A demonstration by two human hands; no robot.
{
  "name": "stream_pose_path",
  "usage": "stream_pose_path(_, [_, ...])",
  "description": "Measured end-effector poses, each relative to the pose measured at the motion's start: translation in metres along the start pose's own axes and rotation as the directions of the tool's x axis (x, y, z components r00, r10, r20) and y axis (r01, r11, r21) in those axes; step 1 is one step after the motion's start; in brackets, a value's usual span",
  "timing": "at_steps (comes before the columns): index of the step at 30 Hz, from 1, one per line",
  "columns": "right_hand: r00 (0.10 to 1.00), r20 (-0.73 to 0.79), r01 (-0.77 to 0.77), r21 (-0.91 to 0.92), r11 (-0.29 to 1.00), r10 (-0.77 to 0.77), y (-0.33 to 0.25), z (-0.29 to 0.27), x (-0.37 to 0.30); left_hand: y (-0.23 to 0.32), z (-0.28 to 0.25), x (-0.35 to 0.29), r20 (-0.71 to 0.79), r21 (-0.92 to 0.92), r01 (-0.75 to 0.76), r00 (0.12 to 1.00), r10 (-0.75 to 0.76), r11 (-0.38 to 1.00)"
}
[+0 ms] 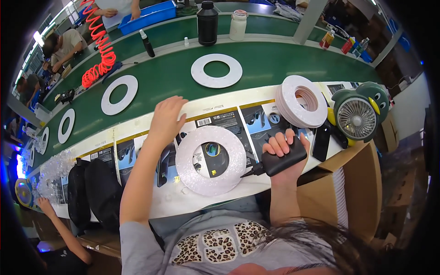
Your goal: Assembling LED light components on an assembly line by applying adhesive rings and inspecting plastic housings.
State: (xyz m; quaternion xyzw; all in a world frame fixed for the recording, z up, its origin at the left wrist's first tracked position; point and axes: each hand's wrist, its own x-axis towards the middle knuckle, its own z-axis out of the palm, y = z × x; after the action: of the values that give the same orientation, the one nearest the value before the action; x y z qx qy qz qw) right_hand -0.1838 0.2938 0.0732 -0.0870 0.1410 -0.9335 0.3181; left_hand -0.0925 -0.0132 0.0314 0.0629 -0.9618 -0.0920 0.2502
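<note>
A black squeeze bottle [285,158] with a narrow nozzle is gripped in my right hand [280,145]. Its tip touches or hovers just over the right edge of a white speckled flat ring [188,162], which lies in front of me on the work surface [169,201]. I cannot tell whether anything comes out of the nozzle. My left hand [167,118] is raised beyond the ring's upper left, fingers stretched out, with nothing in it. Farther right stands a stack of similar rings [289,101].
More rings [200,72] lie spaced along the green belt [165,68]. A penguin-shaped fan [357,118] and a black phone [321,142] sit at right, above an open cardboard box [364,192]. Black bags [101,192] are at left. A red coiled hose [103,59] hangs down. Other people work nearby.
</note>
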Motion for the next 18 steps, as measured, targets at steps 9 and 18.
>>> stream_pose_path(9, [0.995,0.095,0.059,-0.284,0.957,-0.033,0.053,0.032,0.067,-0.031,0.01,-0.056,-0.29,-0.118,0.174,0.936,-0.201,0.978])
stream_pose_path(18, [0.981,0.192,0.092,-0.586,0.805,0.028,0.113,0.031,0.124,-0.027,0.014,-0.052,-0.27,-0.203,0.151,0.941,-0.204,0.967])
